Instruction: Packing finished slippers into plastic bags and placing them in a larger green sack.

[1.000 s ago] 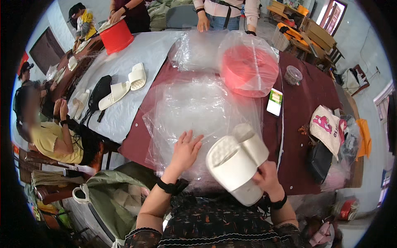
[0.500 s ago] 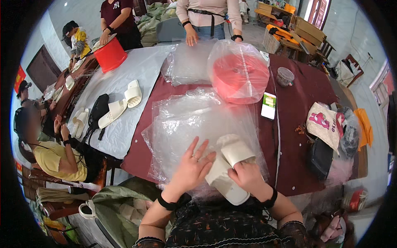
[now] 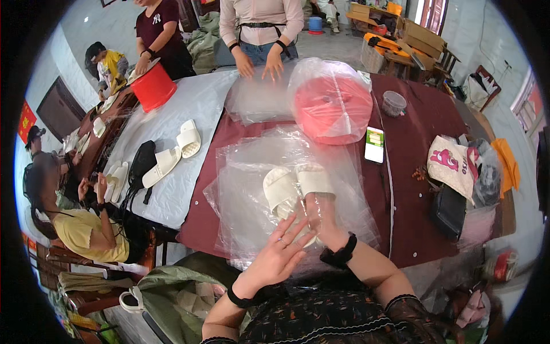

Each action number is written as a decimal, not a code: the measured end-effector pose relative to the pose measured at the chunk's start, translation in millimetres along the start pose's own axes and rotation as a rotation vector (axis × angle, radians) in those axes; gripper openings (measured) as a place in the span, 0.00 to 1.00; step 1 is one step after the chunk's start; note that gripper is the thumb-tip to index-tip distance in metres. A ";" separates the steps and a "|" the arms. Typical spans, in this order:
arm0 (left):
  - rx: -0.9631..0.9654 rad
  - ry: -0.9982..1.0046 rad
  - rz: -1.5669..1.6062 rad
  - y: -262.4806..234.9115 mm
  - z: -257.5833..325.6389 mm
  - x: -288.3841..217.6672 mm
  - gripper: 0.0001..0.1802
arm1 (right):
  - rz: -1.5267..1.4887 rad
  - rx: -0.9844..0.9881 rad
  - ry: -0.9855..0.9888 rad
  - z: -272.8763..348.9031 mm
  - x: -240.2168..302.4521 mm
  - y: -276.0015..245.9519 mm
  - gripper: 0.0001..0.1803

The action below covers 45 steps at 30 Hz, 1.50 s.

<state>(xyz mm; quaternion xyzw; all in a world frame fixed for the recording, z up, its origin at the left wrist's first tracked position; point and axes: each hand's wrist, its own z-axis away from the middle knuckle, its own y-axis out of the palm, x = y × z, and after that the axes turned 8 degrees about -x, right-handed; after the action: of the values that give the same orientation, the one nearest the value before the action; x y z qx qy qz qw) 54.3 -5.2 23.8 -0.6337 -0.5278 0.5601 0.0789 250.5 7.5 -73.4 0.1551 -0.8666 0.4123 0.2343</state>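
Nearest to me, my left hand point(image 3: 279, 252) is spread flat, fingers fanned, palm down on the clear plastic bag point(image 3: 252, 189). It grips nothing that I can see; it just presses the film just short of the slippers' near ends. My right hand point(image 3: 321, 221) sits a touch farther out and to the right of it, and it looks to be under or inside the film, fingers closed around the near end of the pair of cream slippers point(image 3: 295, 186). How tight that hold is I cannot tell through the plastic.

So here is the relation that matters: the slippers lie straight ahead of the right grip, long axis running away from me, side by side and touching, heels toward the hand, toes pointing at the far side of the table. The right hand is the nearer one, already on them; the left is beside and slightly short of them.

Beyond the toes, the bag carries on over the maroon tablecloth point(image 3: 412, 143). Farther ahead and a little right sits a red basin wrapped in plastic point(image 3: 332, 106), with a phone point(image 3: 374, 144) to the right of the grip line. Past that, another person's hands point(image 3: 260, 64) rest on a stack of bags.
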 end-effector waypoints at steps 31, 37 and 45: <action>-0.472 -1.094 0.372 -6.7 84.4 59.8 0.21 | -0.616 0.535 0.613 10.4 -10.9 -153.5 0.08; -0.364 -1.099 0.240 -4.6 67.1 45.2 0.19 | 0.197 0.149 -0.121 -15.1 -69.4 -130.5 0.18; -0.108 -0.181 -0.453 5.4 89.8 34.9 0.26 | -0.097 0.371 -0.425 -4.1 -73.3 -131.9 0.20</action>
<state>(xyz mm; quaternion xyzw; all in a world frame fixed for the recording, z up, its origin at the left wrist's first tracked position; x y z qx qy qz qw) -20.2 -25.2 -34.1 -0.4496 -0.6905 0.5536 0.1209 374.4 -64.4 -25.7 0.3194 -0.7977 0.5103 0.0344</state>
